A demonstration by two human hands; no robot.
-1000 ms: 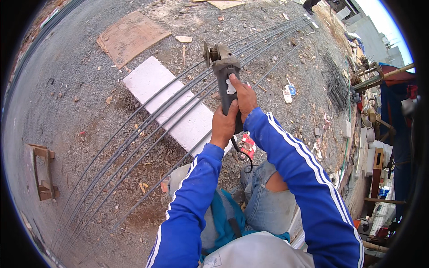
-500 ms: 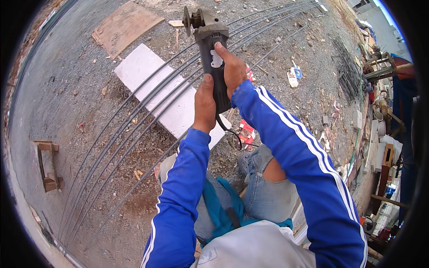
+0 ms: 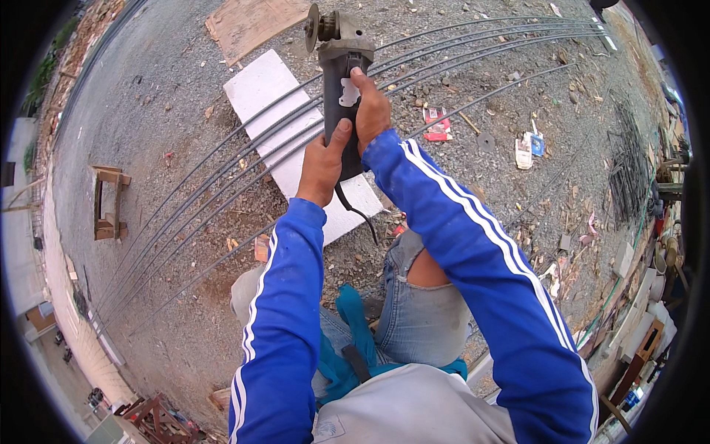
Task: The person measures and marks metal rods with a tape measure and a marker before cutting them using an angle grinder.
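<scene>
Both of my hands are closed round a dark angle grinder point(image 3: 342, 96), held up in front of me with its disc point(image 3: 312, 29) at the far left end. My left hand point(image 3: 322, 164) wraps the lower body from the left, thumb lying along it. Higher up on the right side, my right hand point(image 3: 372, 107) grips the casing, its thumb near the top. A black cord point(image 3: 356, 211) hangs from the rear end. Beneath the grinder, several long steel rebars point(image 3: 244, 164) cross a white foam slab point(image 3: 272, 81) lying on the gravel.
A brown board point(image 3: 255, 26) lies beyond the slab. At the left stands a small wooden frame point(image 3: 111, 203). Red packaging point(image 3: 436, 124) and a white packet point(image 3: 523, 152) litter the gravel at right. A bundle of thin dark rods point(image 3: 629, 174) lies farther right, near piled scrap.
My view has swung toward the left, so the slab, rebars and ground appear shifted rightward. Both hands still hold the grinder, which sits slightly more left in the picture.
</scene>
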